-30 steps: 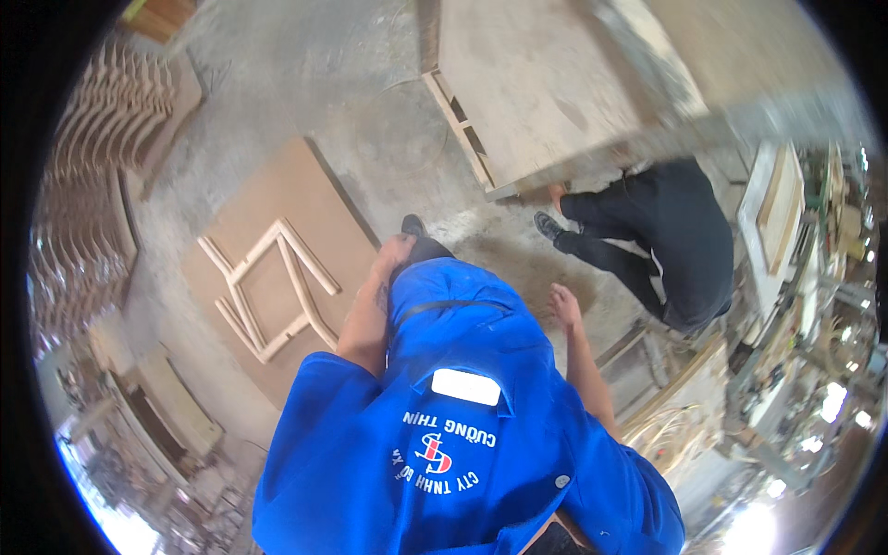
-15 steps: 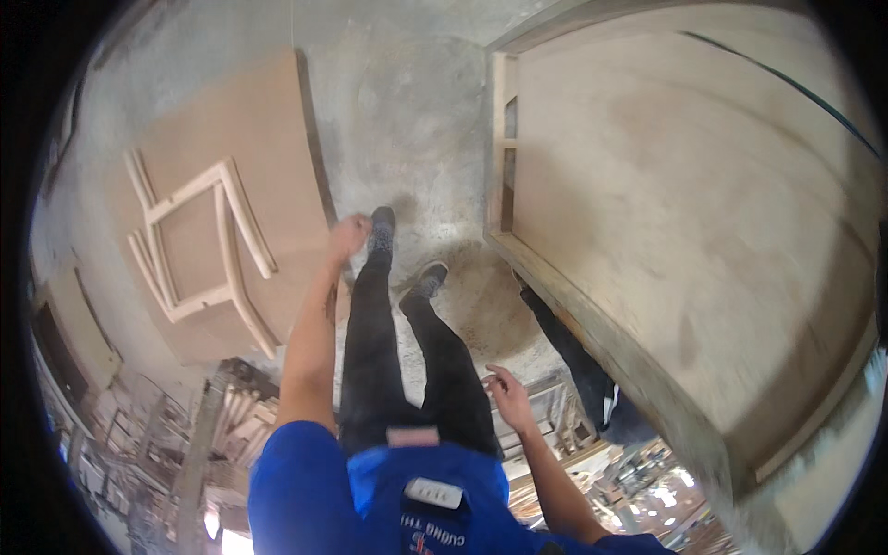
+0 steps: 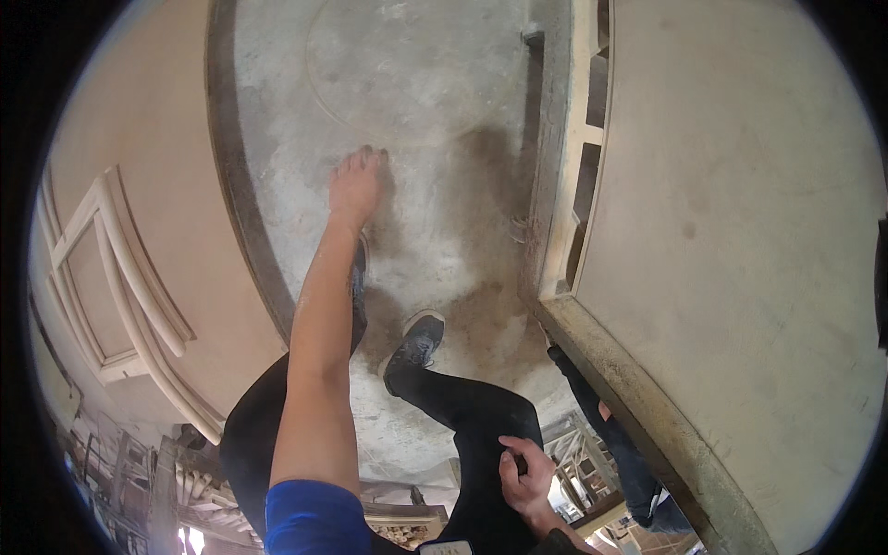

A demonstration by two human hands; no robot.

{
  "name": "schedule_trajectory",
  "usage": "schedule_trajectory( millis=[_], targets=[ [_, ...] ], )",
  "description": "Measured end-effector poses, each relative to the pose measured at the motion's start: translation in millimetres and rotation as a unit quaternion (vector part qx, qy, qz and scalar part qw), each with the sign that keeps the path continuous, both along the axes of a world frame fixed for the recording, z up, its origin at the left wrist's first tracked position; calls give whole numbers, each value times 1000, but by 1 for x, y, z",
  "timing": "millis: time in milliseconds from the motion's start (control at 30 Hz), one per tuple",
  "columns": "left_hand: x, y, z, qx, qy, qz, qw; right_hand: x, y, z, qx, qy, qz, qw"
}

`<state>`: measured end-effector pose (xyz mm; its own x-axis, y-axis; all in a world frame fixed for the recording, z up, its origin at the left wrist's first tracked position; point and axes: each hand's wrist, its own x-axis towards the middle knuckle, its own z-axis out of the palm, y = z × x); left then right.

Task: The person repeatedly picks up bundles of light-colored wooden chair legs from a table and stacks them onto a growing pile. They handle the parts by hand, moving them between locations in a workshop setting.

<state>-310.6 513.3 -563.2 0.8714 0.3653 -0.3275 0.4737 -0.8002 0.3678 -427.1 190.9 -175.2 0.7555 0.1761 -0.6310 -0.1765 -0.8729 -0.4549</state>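
Note:
My left hand is stretched forward low over the grey concrete floor, past my left shoe. Its fingers point forward, loosely bent, and no held thing shows; the fingertips are partly hidden, so I cannot tell whether they touch the floor. My right hand is beside my right thigh, its thumb and fingers curved with a dark gap between them. To the left, a pale wooden frame of curved bars, like a chair part, lies on a brown board.
A large pale panel with a thick wooden edge fills the right side. A slatted wooden rail runs along its left end. Another person's dark-clothed leg shows beneath the panel. Behind me are wooden pieces.
I have bent lower and moved forward, my knees now bent. My left hand has reached farther ahead, toward the floor. My right hand has drawn back beside my thigh.

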Motion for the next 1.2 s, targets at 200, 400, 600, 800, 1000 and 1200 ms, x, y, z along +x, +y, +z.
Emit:
schedule_trajectory(
  millis=[200, 400, 600, 800, 1000, 1200],
  targets=[
    [-66, -33, 51, -86, 87, 105, 987, 14, 11, 8, 16, 7, -13, 1000],
    [-126, -35, 177, -285, 190, 61, 938, 18, 22, 45, -2, 72, 36, 997],
    [-170, -26, 344, -272, 47, 175, 945, 0, -2, 107, 61, 91, 138, 984],
    [-212, -43, 547, -211, 99, 160, 959, -2, -60, 215, 59, 44, 226, 971],
    [-205, -72, 627, -200, 151, 77, 965, 0, -103, 237, 137, -16, 66, 988],
    [-175, -155, 678, -243, 169, -153, 943, -59, -201, 242, 118, 8, -99, 988]
  ],
)
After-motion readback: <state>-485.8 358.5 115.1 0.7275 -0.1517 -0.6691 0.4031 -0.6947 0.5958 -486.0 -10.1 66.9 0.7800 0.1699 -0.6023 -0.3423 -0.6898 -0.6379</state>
